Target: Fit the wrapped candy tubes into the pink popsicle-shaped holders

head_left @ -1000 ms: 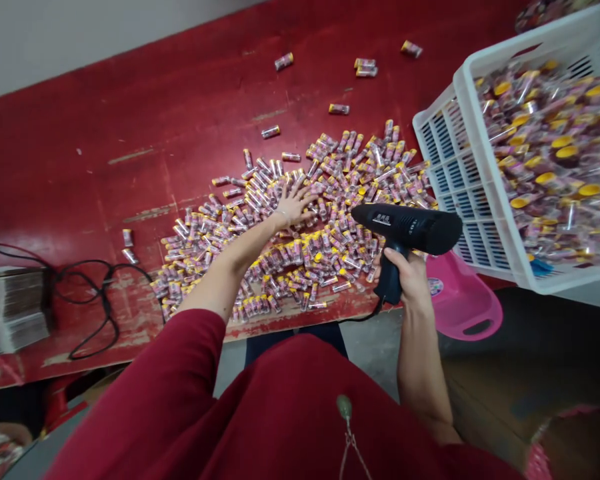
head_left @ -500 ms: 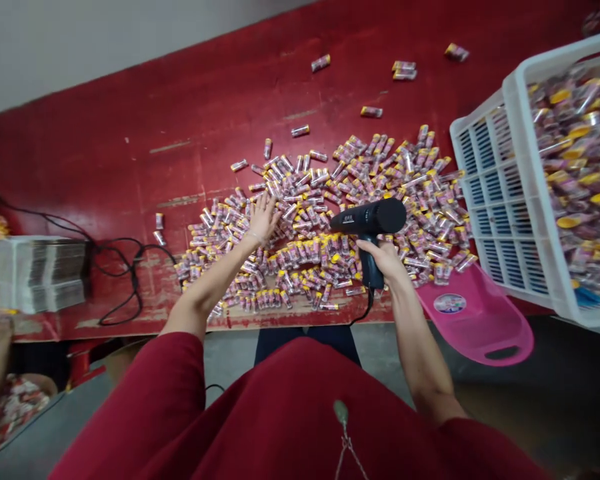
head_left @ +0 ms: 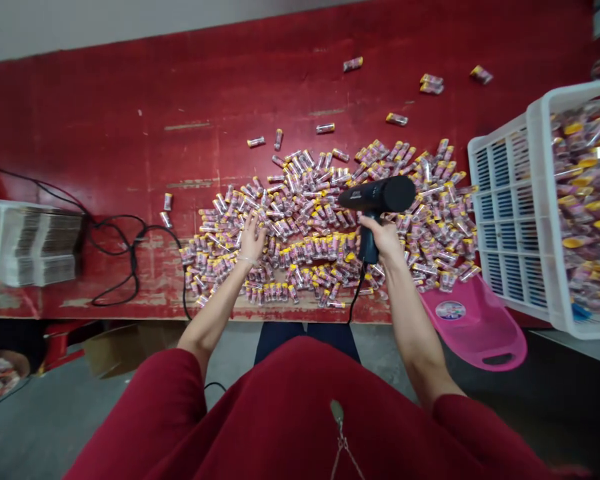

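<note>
My right hand (head_left: 384,241) grips the handle of a black hair dryer (head_left: 377,195). Its nozzle points left over a spread of small clear tubes with yellow caps (head_left: 325,247) and pinkish wraps. My left hand (head_left: 253,239) rests palm down on the left part of the spread, fingers apart, holding nothing. Some tubes stand side by side in rows below the dryer, while others lie jumbled around them. The dryer's cord (head_left: 357,293) hangs down toward the table's front edge.
A white plastic crate (head_left: 540,200) full of similar tubes stands at right. A pink scoop (head_left: 485,327) juts past the front edge of the red table (head_left: 105,147). At left lie a black cable (head_left: 133,250) and stacked flat sheets (head_left: 30,243). Part of another person shows lower left.
My left hand has drawn back a little toward me and left, still spread on the tubes. The hair dryer has shifted slightly away from me and right. The camera view has turned somewhat.
</note>
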`<state>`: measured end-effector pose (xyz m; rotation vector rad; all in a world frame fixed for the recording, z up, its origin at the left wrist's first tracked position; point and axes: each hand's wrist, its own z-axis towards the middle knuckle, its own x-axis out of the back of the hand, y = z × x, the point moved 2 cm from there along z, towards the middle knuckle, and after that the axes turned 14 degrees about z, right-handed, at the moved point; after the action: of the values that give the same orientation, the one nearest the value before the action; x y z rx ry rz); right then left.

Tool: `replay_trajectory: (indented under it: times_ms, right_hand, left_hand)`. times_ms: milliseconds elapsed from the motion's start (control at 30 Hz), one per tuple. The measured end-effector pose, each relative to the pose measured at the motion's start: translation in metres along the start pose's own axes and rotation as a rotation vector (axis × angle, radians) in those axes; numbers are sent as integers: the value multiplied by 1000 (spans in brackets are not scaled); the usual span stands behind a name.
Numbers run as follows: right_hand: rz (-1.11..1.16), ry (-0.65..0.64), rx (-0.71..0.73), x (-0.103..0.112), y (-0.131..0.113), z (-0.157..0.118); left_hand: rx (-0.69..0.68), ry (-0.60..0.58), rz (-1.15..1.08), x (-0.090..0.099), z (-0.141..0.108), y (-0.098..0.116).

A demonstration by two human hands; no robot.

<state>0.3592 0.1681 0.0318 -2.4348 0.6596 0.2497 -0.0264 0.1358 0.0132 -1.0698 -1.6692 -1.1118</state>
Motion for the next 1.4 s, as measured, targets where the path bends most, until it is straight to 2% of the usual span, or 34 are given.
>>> replay_trajectory:
  times_ms: [67,133,300,433,533,600,733,800,933,1067,1133,1200,1267,1400]
  right_hand:
    - [36,47,90,-3,-8,5]
    - [40,23,92,-5,-14,5]
    - [-36,-143,-118,-18,-11,-8]
    - [-50,-224,-163,-31,-2,-12]
    - [-171,-272,-199,-26,-1,-17]
    - [-235,-241,-177,-15,-4,-21]
    - [-240,-6,16,13,-14,-26]
    - [-231,23,42,19,-18,-25]
    - [-214,-82,-31,1,-19,-12]
    - [-68,-71,176,-30,-27,11]
    - [-24,-109,199,-36,-32,21]
    - [-28,-156,147,-30,-38,25]
    - [-56,-138,119,-13,-44,26]
    - [-96,112,293,33,-57,16]
  left_hand:
    - [14,10,-12,2,-5,-4]
    - [30,10,-26,4,-11,-7]
    - [42,-1,-55,5,-24,-10]
    - [29,4,-74,4,-32,-10]
    - [31,-8,-113,6,-39,-13]
    - [54,-23,-139,9,-44,-18]
    - [113,-8,-181,11,-57,-31]
    - [138,-7,-203,10,-64,-34]
    - [178,-25,-223,4,-74,-29]
    - [159,-34,-245,4,-78,-20]
    - [170,-23,-273,5,-79,-19]
    - [196,-6,-318,6,-82,-22]
    - [224,20,-372,7,-87,-27]
    - [278,62,-436,5,-98,-39]
